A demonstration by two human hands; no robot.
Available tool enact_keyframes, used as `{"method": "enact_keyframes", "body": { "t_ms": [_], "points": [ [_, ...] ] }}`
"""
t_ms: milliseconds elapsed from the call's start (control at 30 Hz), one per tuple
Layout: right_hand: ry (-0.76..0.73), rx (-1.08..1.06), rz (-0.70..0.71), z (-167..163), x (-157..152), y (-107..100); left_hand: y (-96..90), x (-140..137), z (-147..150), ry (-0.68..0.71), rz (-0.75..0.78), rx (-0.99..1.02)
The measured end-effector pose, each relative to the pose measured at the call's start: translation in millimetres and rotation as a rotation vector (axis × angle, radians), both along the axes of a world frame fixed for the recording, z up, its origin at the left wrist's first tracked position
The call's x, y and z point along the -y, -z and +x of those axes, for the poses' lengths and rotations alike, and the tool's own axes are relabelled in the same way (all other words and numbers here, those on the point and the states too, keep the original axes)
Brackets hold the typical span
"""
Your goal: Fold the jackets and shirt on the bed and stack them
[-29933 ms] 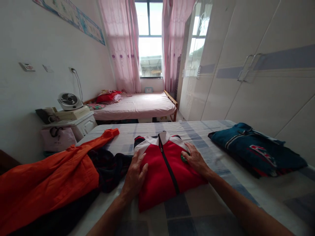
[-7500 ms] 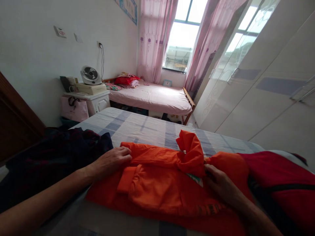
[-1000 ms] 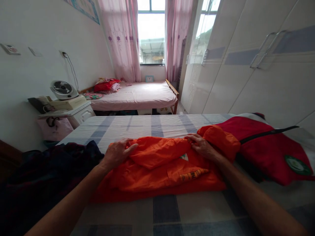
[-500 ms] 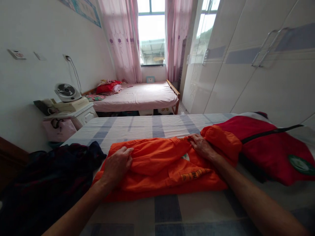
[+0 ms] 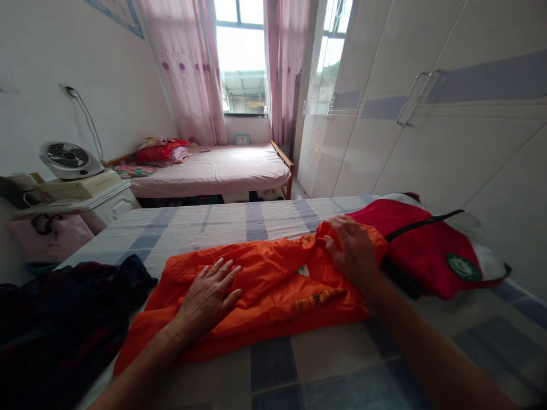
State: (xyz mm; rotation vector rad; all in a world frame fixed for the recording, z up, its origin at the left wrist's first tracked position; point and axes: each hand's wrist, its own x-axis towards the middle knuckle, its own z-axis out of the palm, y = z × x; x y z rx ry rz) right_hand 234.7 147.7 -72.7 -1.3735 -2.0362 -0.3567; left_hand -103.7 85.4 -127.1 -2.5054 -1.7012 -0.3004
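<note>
A folded orange garment (image 5: pixel 260 296) lies across the bed in front of me, with a small white-green emblem and dark printing on it. My left hand (image 5: pixel 209 296) lies flat on its left half, palm down with the fingers spread. Over the bunched collar end at the right is my right hand (image 5: pixel 352 247), slightly blurred, its thumb apart from its bent fingers. The cloth under that palm is partly hidden.
A red and white garment (image 5: pixel 423 239) with a green round badge lies at the right. Dark clothing (image 5: pixel 72 319) is heaped at the left on the checked bedsheet (image 5: pixel 273 364). Beyond are a fan (image 5: pixel 68 159), a second bed (image 5: pixel 222 171) and a wardrobe (image 5: pixel 461 136).
My left hand has flattened and spread its fingers on the orange cloth. My right hand has moved from the front of the garment onto the bunched collar. The view has turned right.
</note>
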Motion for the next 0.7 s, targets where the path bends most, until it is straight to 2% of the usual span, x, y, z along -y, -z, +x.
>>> {"method": "enact_keyframes", "body": {
  "t_ms": [67,167,233,333,433,600,633,700],
  "points": [
    [0.175,0.073,0.039,16.5,-1.8,-8.7,-1.3,0.4,0.0,0.002,0.023,0.016],
    [0.328,0.128,-0.122,40.5,-8.7,-12.7,-3.1,1.0,0.7,-0.003,0.042,0.021],
    [0.419,0.042,-0.175,49.1,-9.1,-18.8,-3.1,1.1,1.3,-0.006,0.046,0.017],
    [0.473,-0.119,-0.042,41.7,4.6,-36.8,-2.3,1.0,1.4,-0.004,0.032,-0.004],
    [0.293,-0.144,0.082,10.3,32.6,-47.4,-1.5,0.5,0.8,-0.003,0.026,-0.008],
    [-0.366,0.108,0.053,-43.9,68.2,-23.6,-6.2,0.3,0.2,-0.006,0.000,0.020],
    [-0.426,0.150,0.048,-45.9,69.0,-20.3,-8.4,0.5,0.4,-0.008,-0.020,0.026],
    [-0.423,0.126,0.057,-37.3,64.4,-25.0,-13.0,1.1,0.9,-0.013,-0.063,0.036]
  ]
}}
